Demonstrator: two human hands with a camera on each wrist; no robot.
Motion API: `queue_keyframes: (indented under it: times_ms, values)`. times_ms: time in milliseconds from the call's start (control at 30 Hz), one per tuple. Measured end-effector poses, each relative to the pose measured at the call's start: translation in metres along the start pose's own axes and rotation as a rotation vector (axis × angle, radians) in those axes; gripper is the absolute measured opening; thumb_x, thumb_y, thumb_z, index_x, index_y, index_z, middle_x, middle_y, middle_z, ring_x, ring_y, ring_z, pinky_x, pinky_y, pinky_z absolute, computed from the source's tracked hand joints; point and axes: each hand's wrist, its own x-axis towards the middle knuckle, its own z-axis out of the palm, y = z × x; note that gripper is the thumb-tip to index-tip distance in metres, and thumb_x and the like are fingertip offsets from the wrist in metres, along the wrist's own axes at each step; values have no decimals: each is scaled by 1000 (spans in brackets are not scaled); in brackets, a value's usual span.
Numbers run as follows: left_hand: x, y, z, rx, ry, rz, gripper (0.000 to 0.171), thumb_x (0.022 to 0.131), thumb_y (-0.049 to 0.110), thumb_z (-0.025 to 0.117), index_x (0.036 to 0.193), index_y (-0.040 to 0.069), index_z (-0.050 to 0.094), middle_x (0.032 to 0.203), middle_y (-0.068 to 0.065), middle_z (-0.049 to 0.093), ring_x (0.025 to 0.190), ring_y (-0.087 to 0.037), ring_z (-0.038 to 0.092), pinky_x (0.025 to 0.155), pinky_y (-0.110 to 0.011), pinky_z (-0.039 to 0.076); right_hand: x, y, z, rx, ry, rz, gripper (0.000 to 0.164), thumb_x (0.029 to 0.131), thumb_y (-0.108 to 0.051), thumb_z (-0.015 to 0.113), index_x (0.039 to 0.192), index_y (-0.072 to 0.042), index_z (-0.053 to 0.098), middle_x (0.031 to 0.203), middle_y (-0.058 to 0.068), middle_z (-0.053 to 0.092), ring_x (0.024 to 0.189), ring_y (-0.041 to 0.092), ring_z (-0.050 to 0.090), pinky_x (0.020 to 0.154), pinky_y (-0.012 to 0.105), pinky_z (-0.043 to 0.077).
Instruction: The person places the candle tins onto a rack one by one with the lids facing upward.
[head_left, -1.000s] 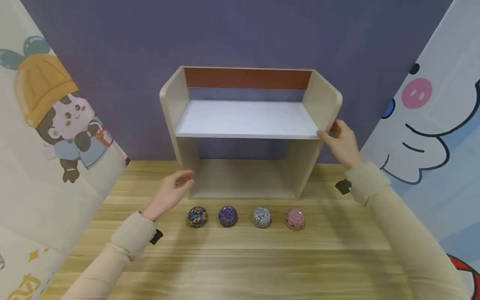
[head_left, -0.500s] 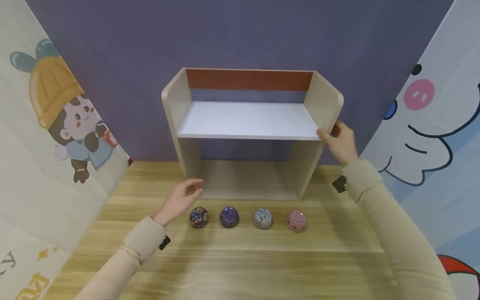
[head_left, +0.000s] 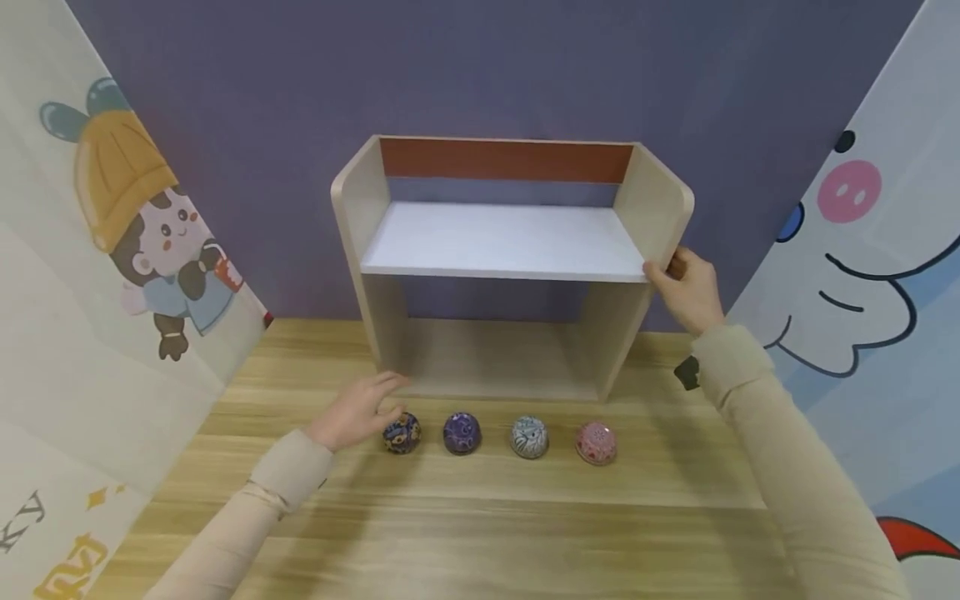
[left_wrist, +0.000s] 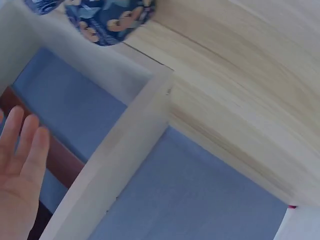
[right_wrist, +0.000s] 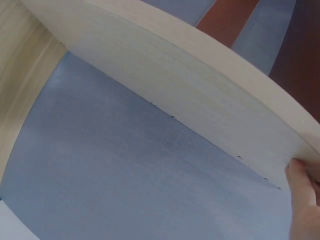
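A small two-tier shelf (head_left: pixel 502 239) with cream side panels and a white middle board stands on the wooden table. My right hand (head_left: pixel 688 293) grips the front edge of its right side panel, thumb at the end of the white board; the right wrist view shows the fingers (right_wrist: pixel 301 187) against the panel's outer face. My left hand (head_left: pixel 358 411) hovers at a dark blue and yellow patterned round tin (head_left: pixel 402 433), fingers apart and holding nothing. Its thumb overlaps the tin's left edge in the head view. The left wrist view shows straight fingers (left_wrist: pixel 36 155).
To the right, in a row before the shelf, sit a purple round tin (head_left: pixel 461 433), a white-and-grey one (head_left: pixel 529 437) and a pink one (head_left: pixel 597 442). A purple-blue wall (head_left: pixel 510 67) rises behind. Cartoon-printed panels (head_left: pixel 52 250) flank the table.
My left hand has moved right and down from beside the shelf's left panel to the dark blue tin, and its fingers have spread. The right hand keeps its grip on the shelf.
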Motion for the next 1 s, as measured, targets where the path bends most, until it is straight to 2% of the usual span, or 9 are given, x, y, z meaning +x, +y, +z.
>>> queue_keyframes:
  times_ms: [67, 167, 300, 367, 533, 600, 667, 767, 1000]
  values:
    - [-3, -3, 4, 44, -72, 11, 45, 83, 20, 64, 123, 2, 54, 124, -16, 55, 111, -32, 55, 96, -46, 44, -1, 2, 0, 9, 4, 6, 53, 89, -28, 56, 129, 5, 46, 122, 27, 55, 111, 33, 54, 87, 23, 48]
    - [-5, -5, 13, 86, -176, 48, 50, 82, 23, 66, 125, 2, 53, 128, -18, 52, 115, -34, 52, 98, -47, 43, -2, 2, 1, 26, 8, 8, 53, 89, -27, 56, 129, 5, 46, 123, 27, 54, 112, 34, 54, 91, 28, 48]
    - [-7, -7, 27, 123, -248, 105, 56, 77, 21, 70, 126, 0, 52, 132, -22, 47, 116, -38, 49, 98, -49, 42, -2, 2, 0, 32, 11, 14, 53, 89, -28, 56, 130, 5, 45, 124, 27, 53, 113, 33, 53, 93, 34, 48]
    - [-8, -10, 34, 140, -252, 122, 58, 72, 17, 73, 125, 2, 53, 131, -22, 47, 116, -38, 49, 96, -50, 43, -2, 1, 0, 35, 9, 19, 53, 89, -28, 56, 130, 5, 45, 124, 26, 53, 113, 33, 53, 93, 33, 48]
    - [-13, -20, 46, 190, -260, 170, 65, 60, 1, 74, 122, 3, 55, 128, -23, 50, 116, -39, 49, 95, -50, 44, -2, 1, 1, 60, 14, 9, 51, 89, -27, 57, 129, 4, 47, 121, 26, 56, 101, 15, 58, 78, 12, 46]
    - [-13, -23, 49, 194, -268, 166, 66, 59, -4, 73, 122, 3, 55, 128, -23, 49, 116, -39, 48, 96, -51, 43, -2, 1, 2, 76, 21, 8, 51, 89, -26, 57, 129, 4, 47, 120, 26, 56, 98, 10, 57, 73, 8, 44]
    - [-10, -25, 51, 201, -282, 153, 67, 60, -6, 72, 123, 4, 54, 129, -23, 49, 116, -38, 48, 97, -50, 43, -1, 0, 2, 91, 28, 15, 51, 89, -26, 57, 129, 3, 47, 121, 26, 56, 100, 14, 57, 75, 9, 45]
    - [-4, -24, 55, 233, -310, 149, 67, 62, -5, 73, 125, 7, 53, 129, -20, 49, 116, -37, 48, 97, -49, 43, 0, 0, 0, 110, 49, 26, 50, 89, -25, 57, 129, 3, 48, 121, 26, 56, 100, 12, 57, 75, 9, 45]
    - [1, -20, 64, 483, -364, 254, 65, 60, 9, 82, 119, 12, 55, 112, -12, 53, 98, -28, 56, 79, -37, 54, -1, 0, 2, 124, 31, 31, 49, 89, -24, 57, 129, 3, 48, 121, 25, 56, 94, 2, 55, 75, 8, 44]
